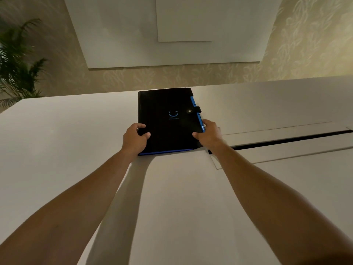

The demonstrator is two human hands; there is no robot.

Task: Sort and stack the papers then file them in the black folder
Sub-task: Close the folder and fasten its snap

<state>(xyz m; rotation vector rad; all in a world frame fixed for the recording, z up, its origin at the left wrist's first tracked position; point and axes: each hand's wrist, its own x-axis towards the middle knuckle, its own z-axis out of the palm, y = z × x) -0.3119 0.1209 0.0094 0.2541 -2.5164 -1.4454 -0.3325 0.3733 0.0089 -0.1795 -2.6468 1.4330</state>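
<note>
Black folder lies flat on the white table, toward the far edge, roughly centred left to right. Cover is closed; the strap wraps over from the right edge and its snap sits on the cover. Small blue smile logo mid-cover, with a line of print under it too small to read. Blue edging shows along the near edge and up the right side.

Both arms reach out from the near side, bare forearms, no sleeves in view.

Left hand grips the near-left corner of the folder: thumb on top of the cover, fingers curled around the left edge. Closed on the folder.

Right hand grips the near-right edge: thumb on top of the cover, fingers wrapped over the blue side. Also closed on the folder.

Can't tell if the folder is resting fully on the table or slightly lifted at the near edge.

Right of the hands, a dark slot runs across the tabletop out to the right edge, flanked by pale flat panels. No loose papers visible on the surface.

Far side: patterned wall, pale rectangular panels on it. Green plant at far left.
</note>
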